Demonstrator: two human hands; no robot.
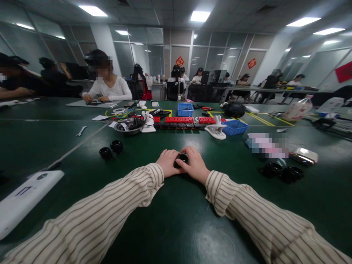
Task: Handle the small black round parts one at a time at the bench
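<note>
My left hand and my right hand meet on the green table, both closed around a small round black part. The part sits between my fingers and is mostly hidden by them. Both forearms wear striped sleeves and rest on the table. Two similar round black parts lie to the left of my hands. Two larger black rings lie to the right.
A white flat device lies at the left edge. Farther back are a metal bowl, red blocks, blue baskets, a white clamp and a wrench. A person in white sits across at the left; others sit farther back.
</note>
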